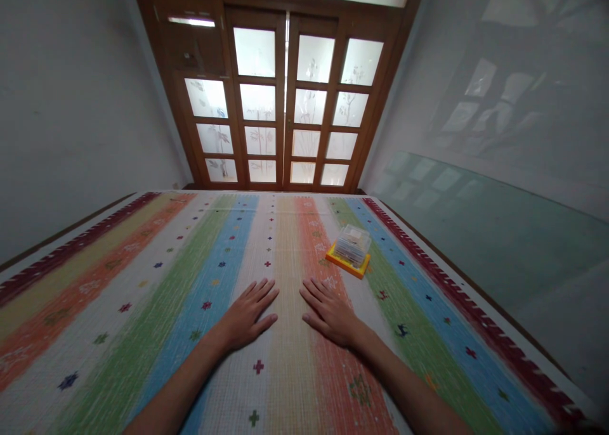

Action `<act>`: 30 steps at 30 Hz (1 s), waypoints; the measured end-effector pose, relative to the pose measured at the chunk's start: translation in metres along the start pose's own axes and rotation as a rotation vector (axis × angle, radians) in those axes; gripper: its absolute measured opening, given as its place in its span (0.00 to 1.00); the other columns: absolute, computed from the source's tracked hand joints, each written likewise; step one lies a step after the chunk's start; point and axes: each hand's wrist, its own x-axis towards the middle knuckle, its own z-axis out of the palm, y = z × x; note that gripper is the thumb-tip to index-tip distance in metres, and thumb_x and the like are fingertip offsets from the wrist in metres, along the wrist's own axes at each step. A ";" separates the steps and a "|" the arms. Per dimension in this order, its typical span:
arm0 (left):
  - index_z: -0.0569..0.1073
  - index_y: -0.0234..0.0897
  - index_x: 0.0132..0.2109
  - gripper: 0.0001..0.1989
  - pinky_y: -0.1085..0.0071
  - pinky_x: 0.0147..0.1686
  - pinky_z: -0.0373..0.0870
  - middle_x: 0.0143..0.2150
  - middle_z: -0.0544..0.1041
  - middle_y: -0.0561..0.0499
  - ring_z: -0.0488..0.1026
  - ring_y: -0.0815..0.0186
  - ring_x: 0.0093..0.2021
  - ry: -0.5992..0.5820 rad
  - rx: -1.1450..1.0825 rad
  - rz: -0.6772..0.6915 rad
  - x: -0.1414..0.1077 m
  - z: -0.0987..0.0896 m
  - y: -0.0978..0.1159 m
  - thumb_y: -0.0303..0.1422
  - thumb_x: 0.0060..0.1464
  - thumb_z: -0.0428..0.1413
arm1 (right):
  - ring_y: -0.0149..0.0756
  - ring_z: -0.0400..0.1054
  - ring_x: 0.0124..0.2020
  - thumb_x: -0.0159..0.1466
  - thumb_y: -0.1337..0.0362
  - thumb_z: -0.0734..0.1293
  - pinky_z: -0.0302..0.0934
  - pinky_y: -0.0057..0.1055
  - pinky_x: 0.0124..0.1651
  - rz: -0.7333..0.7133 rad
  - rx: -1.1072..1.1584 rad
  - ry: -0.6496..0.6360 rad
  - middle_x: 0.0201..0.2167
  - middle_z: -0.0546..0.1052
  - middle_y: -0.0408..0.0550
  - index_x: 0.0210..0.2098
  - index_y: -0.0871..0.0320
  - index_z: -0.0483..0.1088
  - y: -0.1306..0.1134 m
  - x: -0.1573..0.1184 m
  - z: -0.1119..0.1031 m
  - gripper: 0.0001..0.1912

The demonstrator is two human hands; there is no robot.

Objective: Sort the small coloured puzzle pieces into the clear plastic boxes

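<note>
My left hand (248,316) lies palm down on the striped cloth (288,359), over a white and blue stripe, with its fingers apart and nothing in them. Across a beige stripe, my right hand (330,313) rests the same way on the orange stripe, also holding nothing. Just beyond the right hand, a clear plastic box (353,243) with what look like stacked cards or sheets inside sits on a yellow tray-like base (343,267). Neither hand touches it. The box's exact contents are too small to make out.
A wooden double door (285,105) with frosted glass panes stands past the cloth's far end. Plain walls rise on both sides. A pale green glass-like panel (476,232) leans or hangs along the right wall.
</note>
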 end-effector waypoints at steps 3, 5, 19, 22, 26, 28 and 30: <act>0.55 0.45 0.73 0.31 0.48 0.72 0.49 0.75 0.53 0.45 0.49 0.53 0.75 -0.016 -0.005 -0.008 0.000 -0.002 0.002 0.50 0.69 0.43 | 0.48 0.45 0.74 0.74 0.49 0.57 0.46 0.54 0.73 0.004 0.011 0.003 0.73 0.54 0.56 0.72 0.56 0.55 0.000 0.000 0.000 0.32; 0.55 0.44 0.73 0.31 0.48 0.73 0.49 0.75 0.53 0.44 0.50 0.53 0.75 -0.028 -0.002 -0.019 0.001 -0.003 0.003 0.51 0.69 0.43 | 0.49 0.46 0.74 0.74 0.49 0.57 0.45 0.54 0.73 0.007 0.013 0.004 0.73 0.54 0.56 0.72 0.57 0.56 0.000 0.000 -0.001 0.32; 0.50 0.46 0.74 0.32 0.47 0.73 0.47 0.76 0.49 0.45 0.47 0.53 0.76 -0.011 0.010 0.030 -0.002 -0.002 0.000 0.50 0.69 0.44 | 0.49 0.47 0.74 0.74 0.51 0.57 0.46 0.56 0.73 0.002 0.018 0.016 0.72 0.55 0.58 0.71 0.58 0.58 0.000 0.000 0.000 0.31; 0.50 0.45 0.74 0.33 0.46 0.73 0.47 0.76 0.48 0.44 0.46 0.52 0.76 -0.042 0.002 0.016 -0.002 -0.002 0.000 0.51 0.69 0.43 | 0.50 0.47 0.74 0.74 0.51 0.58 0.46 0.56 0.72 0.003 0.012 0.012 0.72 0.55 0.59 0.71 0.59 0.58 0.001 0.001 0.001 0.31; 0.49 0.46 0.74 0.33 0.46 0.73 0.47 0.76 0.48 0.44 0.45 0.52 0.76 -0.032 0.003 0.021 -0.002 -0.002 0.001 0.50 0.69 0.43 | 0.50 0.48 0.74 0.74 0.51 0.58 0.46 0.56 0.72 -0.008 0.014 0.026 0.72 0.55 0.58 0.71 0.58 0.57 0.002 0.001 0.002 0.31; 0.48 0.47 0.75 0.32 0.46 0.73 0.47 0.76 0.49 0.45 0.45 0.52 0.76 -0.013 0.007 0.037 -0.003 -0.001 0.001 0.50 0.69 0.43 | 0.50 0.48 0.74 0.74 0.51 0.59 0.46 0.56 0.72 -0.009 0.012 0.037 0.72 0.55 0.58 0.71 0.57 0.58 0.002 0.000 0.003 0.31; 0.47 0.48 0.75 0.32 0.46 0.73 0.47 0.76 0.49 0.46 0.45 0.52 0.76 -0.009 0.009 0.045 -0.003 -0.001 0.001 0.49 0.69 0.43 | 0.50 0.48 0.74 0.74 0.51 0.58 0.46 0.56 0.72 -0.009 0.008 0.039 0.72 0.56 0.58 0.71 0.57 0.58 0.001 0.000 0.002 0.30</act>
